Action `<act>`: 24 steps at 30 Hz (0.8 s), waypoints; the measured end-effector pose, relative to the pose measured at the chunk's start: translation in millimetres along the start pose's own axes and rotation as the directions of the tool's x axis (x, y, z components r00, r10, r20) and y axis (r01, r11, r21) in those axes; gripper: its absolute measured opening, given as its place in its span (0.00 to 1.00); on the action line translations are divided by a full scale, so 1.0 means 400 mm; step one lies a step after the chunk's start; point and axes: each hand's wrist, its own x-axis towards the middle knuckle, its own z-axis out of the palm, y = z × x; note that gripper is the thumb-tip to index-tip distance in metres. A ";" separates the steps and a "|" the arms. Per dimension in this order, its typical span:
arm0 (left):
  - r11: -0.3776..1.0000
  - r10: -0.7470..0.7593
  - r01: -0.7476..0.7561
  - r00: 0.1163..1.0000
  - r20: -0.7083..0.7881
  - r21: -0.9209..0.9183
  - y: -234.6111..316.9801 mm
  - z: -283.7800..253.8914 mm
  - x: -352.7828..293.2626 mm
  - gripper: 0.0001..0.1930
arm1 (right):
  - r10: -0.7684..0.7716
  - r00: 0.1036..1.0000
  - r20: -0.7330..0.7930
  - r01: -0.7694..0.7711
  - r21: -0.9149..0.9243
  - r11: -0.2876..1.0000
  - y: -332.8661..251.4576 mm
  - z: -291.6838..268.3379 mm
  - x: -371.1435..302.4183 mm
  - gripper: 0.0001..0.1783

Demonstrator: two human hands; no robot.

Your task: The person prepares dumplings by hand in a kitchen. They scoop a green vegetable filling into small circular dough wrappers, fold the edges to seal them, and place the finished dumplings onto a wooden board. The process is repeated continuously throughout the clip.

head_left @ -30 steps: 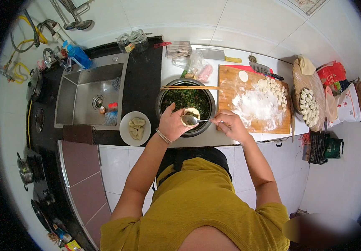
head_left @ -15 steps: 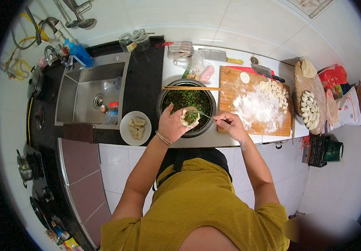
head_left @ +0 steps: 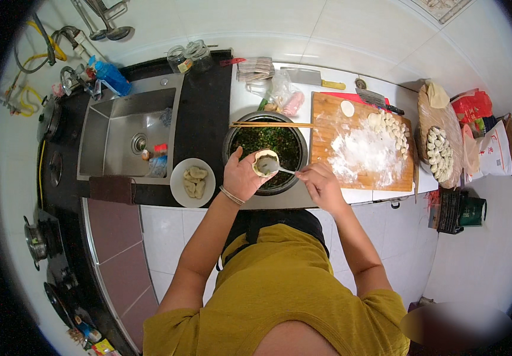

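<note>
A round dumpling wrapper (head_left: 259, 155) rests across the fingers of my left hand (head_left: 241, 177), cupped above the near side of the filling pot. Pressed into the wrapper is the bowl of a metal spoon (head_left: 286, 171), which covers most of the filling there. Its handle is pinched in my right hand (head_left: 321, 183), to the right of the pot. Chopped green filling (head_left: 270, 138) fills the dark round pot (head_left: 301, 140). A pair of chopsticks (head_left: 272, 124) lies across the pot's far part, reaching to the board.
Right of the pot lies a floured wooden board (head_left: 327, 155) with a flat wrapper (head_left: 347, 108) and several dough pieces (head_left: 396, 132). Finished dumplings (head_left: 439, 155) sit on a round tray farther right. Left are a white bowl of dumplings (head_left: 176, 193) and a sink (head_left: 119, 133). A cleaver (head_left: 303, 78) lies behind.
The spoon's bowl has moved onto the filling in the wrapper, which showed green before. My right hand has shifted slightly left and down; my left hand stays nearly in place.
</note>
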 end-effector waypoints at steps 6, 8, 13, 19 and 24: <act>0.795 0.082 -0.059 0.997 -0.010 0.604 -0.001 -0.002 -0.003 0.36 | -0.096 0.991 0.094 0.111 -0.177 0.978 -0.026 -0.005 0.028 0.16; 0.999 -0.006 0.009 0.997 -0.080 0.032 0.005 0.011 -0.007 0.36 | -0.085 0.993 0.077 0.096 -0.149 0.984 -0.026 -0.010 0.032 0.15; 1.000 0.015 -0.016 0.998 -0.054 -0.026 0.007 0.013 -0.013 0.37 | 0.105 0.993 -0.055 -0.098 0.118 0.988 -0.026 0.003 0.018 0.12; 0.990 0.083 -0.083 0.997 -0.002 -0.110 0.000 0.004 -0.009 0.37 | 0.120 0.985 -0.120 -0.117 0.033 0.993 -0.026 0.068 -0.011 0.10; 0.984 0.144 -0.153 0.985 -0.096 -0.092 -0.009 0.017 -0.008 0.38 | 0.314 0.931 -0.187 -0.268 0.234 0.935 -0.036 0.087 -0.020 0.02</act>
